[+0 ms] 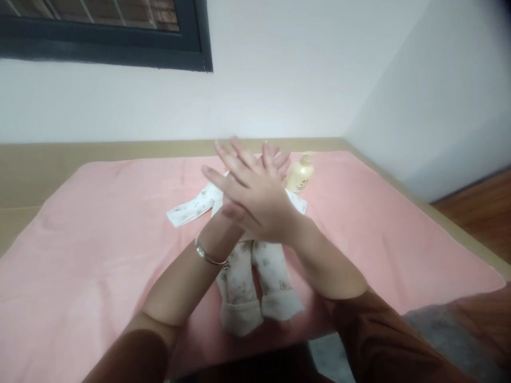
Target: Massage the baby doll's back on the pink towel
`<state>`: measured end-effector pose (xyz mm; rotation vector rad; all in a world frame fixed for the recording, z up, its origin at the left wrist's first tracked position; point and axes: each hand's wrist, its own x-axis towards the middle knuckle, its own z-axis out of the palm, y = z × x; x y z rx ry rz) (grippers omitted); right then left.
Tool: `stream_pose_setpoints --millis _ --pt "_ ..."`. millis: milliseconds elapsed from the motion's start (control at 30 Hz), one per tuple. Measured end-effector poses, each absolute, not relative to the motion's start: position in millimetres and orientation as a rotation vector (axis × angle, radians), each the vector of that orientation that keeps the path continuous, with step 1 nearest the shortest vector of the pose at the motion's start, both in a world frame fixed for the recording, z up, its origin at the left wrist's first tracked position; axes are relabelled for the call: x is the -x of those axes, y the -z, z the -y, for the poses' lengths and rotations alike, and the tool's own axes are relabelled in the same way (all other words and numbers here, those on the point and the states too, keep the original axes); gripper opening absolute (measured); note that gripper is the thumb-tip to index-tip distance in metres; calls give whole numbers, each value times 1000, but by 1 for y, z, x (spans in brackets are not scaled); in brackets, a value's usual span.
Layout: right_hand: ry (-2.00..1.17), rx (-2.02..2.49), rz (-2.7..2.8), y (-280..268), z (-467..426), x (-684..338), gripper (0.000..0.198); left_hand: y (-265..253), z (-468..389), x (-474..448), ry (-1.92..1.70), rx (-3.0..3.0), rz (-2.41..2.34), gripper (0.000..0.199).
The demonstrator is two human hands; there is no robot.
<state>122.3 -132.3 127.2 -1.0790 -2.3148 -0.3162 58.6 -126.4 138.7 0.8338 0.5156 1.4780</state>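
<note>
My right hand (263,199) lies across my left hand (227,226), palm against palm, above the middle of the bed. Its fingers are stretched out and spread. Behind it, the left hand's fingertips show, also extended, while most of its palm is hidden. A silver bracelet (207,257) circles the left wrist. Below the hands lies a small white printed outfit (237,271), with a sleeve spread to the left and two legs with turned-up cuffs. Both hands cover much of its upper part. Just past the right hand stands a pale yellow bottle (301,175), apart from it.
A pink blanket (120,229) covers the bed surface, with a tan border (40,170) along the back and left. A white wall (279,69) rises behind, with a dark-framed window (191,32) at upper left. Wooden floor (479,207) shows at right.
</note>
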Motion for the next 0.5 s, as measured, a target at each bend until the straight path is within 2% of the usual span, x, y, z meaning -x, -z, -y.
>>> stream_pose_setpoints --millis 33,133,200,367,500 --pt "332 1119 2297 -126 124 -128 64 -137 122 -58 -1496 -886 -484 53" --pt "324 1219 2208 -122 104 -137 72 -140 102 -45 -1190 -976 -413 58" --pt "288 1261 2180 -118 100 -136 76 -145 90 -30 -1111 -986 -409 65" --pt "315 1168 2288 -110 126 -106 88 -152 73 8 -1136 -988 -309 85" --pt "379 1005 2419 -112 153 -88 81 -156 70 15 -1203 -1003 -289 83"
